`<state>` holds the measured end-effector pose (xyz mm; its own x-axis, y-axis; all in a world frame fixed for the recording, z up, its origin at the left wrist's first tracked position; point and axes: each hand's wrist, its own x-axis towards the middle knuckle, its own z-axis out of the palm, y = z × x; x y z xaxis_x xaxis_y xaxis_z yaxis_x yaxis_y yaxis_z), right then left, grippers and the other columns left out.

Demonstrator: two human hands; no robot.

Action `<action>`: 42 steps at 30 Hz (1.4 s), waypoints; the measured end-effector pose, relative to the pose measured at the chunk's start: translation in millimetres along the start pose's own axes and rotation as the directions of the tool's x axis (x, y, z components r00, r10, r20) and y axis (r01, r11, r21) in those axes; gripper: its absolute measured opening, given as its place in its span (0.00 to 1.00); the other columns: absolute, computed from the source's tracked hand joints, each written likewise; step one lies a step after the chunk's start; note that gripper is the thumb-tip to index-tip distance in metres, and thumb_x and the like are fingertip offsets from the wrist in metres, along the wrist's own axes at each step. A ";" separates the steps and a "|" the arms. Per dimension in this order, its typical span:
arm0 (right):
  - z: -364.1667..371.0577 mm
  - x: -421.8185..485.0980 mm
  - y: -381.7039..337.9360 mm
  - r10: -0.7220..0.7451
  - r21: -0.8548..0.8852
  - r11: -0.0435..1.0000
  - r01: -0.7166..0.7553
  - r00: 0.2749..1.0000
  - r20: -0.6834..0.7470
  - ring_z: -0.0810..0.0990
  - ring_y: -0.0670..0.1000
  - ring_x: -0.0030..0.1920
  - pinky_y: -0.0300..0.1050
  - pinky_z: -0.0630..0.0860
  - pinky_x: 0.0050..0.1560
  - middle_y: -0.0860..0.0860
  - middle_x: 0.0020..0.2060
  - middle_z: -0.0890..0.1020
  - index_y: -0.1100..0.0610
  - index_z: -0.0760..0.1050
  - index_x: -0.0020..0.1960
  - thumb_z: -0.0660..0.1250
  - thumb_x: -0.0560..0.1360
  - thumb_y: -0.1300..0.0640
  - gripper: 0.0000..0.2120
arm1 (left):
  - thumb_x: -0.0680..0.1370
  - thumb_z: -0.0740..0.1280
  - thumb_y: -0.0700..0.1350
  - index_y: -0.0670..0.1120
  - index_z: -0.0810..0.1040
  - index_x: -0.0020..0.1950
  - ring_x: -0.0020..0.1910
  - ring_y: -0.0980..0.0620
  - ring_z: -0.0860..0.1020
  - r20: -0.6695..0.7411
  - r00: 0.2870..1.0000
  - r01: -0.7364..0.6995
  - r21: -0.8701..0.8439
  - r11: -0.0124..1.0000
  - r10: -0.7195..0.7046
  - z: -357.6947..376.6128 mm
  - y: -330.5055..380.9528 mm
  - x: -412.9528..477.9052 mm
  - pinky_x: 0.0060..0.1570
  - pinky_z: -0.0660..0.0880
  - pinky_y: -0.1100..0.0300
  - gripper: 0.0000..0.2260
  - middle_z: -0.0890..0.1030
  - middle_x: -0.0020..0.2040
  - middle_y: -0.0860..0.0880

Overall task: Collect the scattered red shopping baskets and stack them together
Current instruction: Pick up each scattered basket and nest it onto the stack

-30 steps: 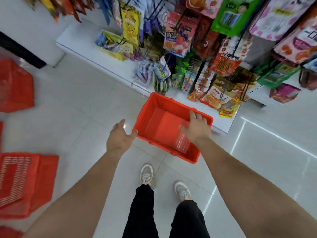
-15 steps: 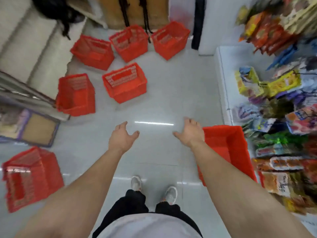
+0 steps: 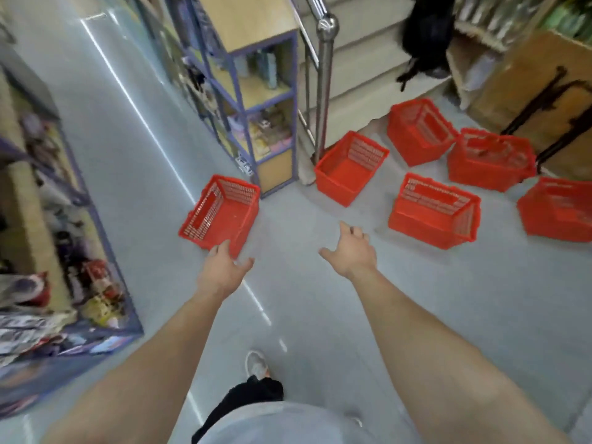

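Note:
Several red shopping baskets lie scattered on the grey floor. The nearest basket (image 3: 221,216) is tipped on its side just beyond my left hand (image 3: 221,272), whose relaxed fingers hover at its lower edge and hold nothing. My right hand (image 3: 352,251) reaches forward over bare floor, fingers spread, empty. Further off stand an upright basket (image 3: 349,169) by the rail post, another basket (image 3: 434,211) to its right, and more baskets (image 3: 490,160) behind, one basket (image 3: 557,209) cut by the right edge.
A purple-framed shelf unit (image 3: 256,100) stands behind the nearest basket. A steel stair rail post (image 3: 323,84) and steps rise beyond it. Goods racks (image 3: 48,251) line the left side. A black bag (image 3: 426,33) sits on the steps. A cardboard box (image 3: 538,100) is at back right.
My view has swung left, away from the snack shelf and the basket that I held a second ago. Both hands are now empty, with the left hand near the tipped basket.

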<state>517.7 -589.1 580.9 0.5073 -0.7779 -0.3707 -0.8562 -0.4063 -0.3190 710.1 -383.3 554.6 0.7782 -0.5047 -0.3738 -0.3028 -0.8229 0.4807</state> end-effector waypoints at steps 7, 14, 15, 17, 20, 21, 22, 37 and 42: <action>25.2 94.1 -174.4 -0.104 -0.044 0.993 0.107 0.993 0.052 0.64 0.60 0.70 0.55 0.67 0.65 0.56 0.71 0.67 0.54 0.58 0.77 0.68 0.71 0.36 0.42 | 0.74 0.69 0.61 0.45 0.66 0.75 0.69 0.40 0.72 -0.100 0.987 0.119 -0.090 0.989 -0.128 -96.4 -92.1 110.8 0.65 0.69 0.47 0.35 0.73 0.70 0.41; 39.2 194.9 -255.4 -0.140 -0.079 0.986 0.147 0.986 0.094 0.65 0.61 0.70 0.55 0.67 0.65 0.58 0.70 0.67 0.56 0.59 0.76 0.68 0.71 0.36 0.41 | 0.74 0.70 0.60 0.43 0.67 0.75 0.70 0.42 0.71 -0.118 0.972 0.178 -0.183 0.967 -0.201 -133.1 -114.4 209.3 0.66 0.68 0.50 0.35 0.72 0.71 0.42; 43.1 213.4 -263.3 -0.148 -0.081 0.984 0.157 0.983 0.107 0.65 0.61 0.70 0.55 0.67 0.65 0.58 0.70 0.67 0.56 0.59 0.76 0.68 0.72 0.37 0.41 | 0.74 0.70 0.60 0.43 0.67 0.75 0.70 0.42 0.71 -0.121 0.968 0.196 -0.185 0.963 -0.221 -133.2 -117.2 223.9 0.67 0.67 0.49 0.35 0.72 0.71 0.42; 52.6 253.0 -279.6 -0.162 -0.082 0.981 0.174 0.977 0.136 0.65 0.60 0.70 0.55 0.67 0.65 0.57 0.70 0.67 0.56 0.59 0.76 0.68 0.72 0.38 0.41 | 0.74 0.70 0.61 0.42 0.67 0.75 0.71 0.42 0.69 -0.128 0.955 0.241 -0.189 0.952 -0.267 -131.1 -123.5 252.8 0.68 0.67 0.48 0.36 0.72 0.72 0.41; 71.2 326.5 -308.2 -0.189 -0.103 0.972 0.210 0.965 0.181 0.66 0.60 0.69 0.55 0.67 0.64 0.58 0.70 0.68 0.57 0.61 0.75 0.67 0.72 0.37 0.39 | 0.74 0.71 0.61 0.41 0.65 0.77 0.72 0.41 0.68 -0.138 0.928 0.312 -0.216 0.925 -0.345 -122.1 -133.1 306.7 0.70 0.65 0.48 0.38 0.70 0.73 0.40; 78.9 352.8 -317.8 -0.200 -0.108 0.969 0.224 0.959 0.199 0.66 0.61 0.69 0.55 0.67 0.64 0.58 0.69 0.68 0.58 0.62 0.75 0.67 0.72 0.37 0.39 | 0.74 0.71 0.61 0.41 0.65 0.77 0.72 0.41 0.68 -0.135 0.915 0.345 -0.225 0.911 -0.380 -117.4 -136.9 326.5 0.70 0.65 0.48 0.39 0.70 0.73 0.39; 87.7 379.6 -327.7 -0.214 -0.111 0.964 0.243 0.951 0.222 0.66 0.61 0.69 0.55 0.67 0.65 0.59 0.69 0.69 0.57 0.62 0.75 0.67 0.72 0.38 0.39 | 0.74 0.71 0.61 0.42 0.64 0.77 0.73 0.41 0.68 -0.129 0.897 0.387 -0.238 0.891 -0.424 -111.8 -141.2 346.3 0.70 0.65 0.48 0.39 0.70 0.73 0.39; 380.8 720.6 -401.7 -0.386 -0.148 0.882 0.448 0.865 0.320 0.70 0.64 0.64 0.56 0.69 0.63 0.62 0.62 0.72 0.59 0.68 0.68 0.70 0.73 0.42 0.31 | 0.73 0.69 0.63 0.45 0.57 0.81 0.76 0.45 0.64 -0.054 0.527 0.691 -0.553 0.465 -0.848 115.2 -302.1 603.0 0.72 0.63 0.46 0.43 0.63 0.79 0.45; 492.2 789.0 -372.2 -0.424 -0.175 0.864 0.473 0.870 0.253 0.67 0.65 0.66 0.57 0.64 0.67 0.63 0.65 0.70 0.61 0.64 0.73 0.69 0.75 0.46 0.33 | 0.74 0.70 0.62 0.45 0.54 0.81 0.75 0.42 0.66 0.000 0.371 0.740 -0.604 0.296 -0.929 226.3 -362.5 633.3 0.69 0.67 0.43 0.43 0.63 0.78 0.43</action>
<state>1284.7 -815.8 -22.2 0.8292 -0.3829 -0.4073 -0.5169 -0.8025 -0.2979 1188.1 -463.6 -35.8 0.5699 0.5767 -0.5854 0.8188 -0.4589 0.3449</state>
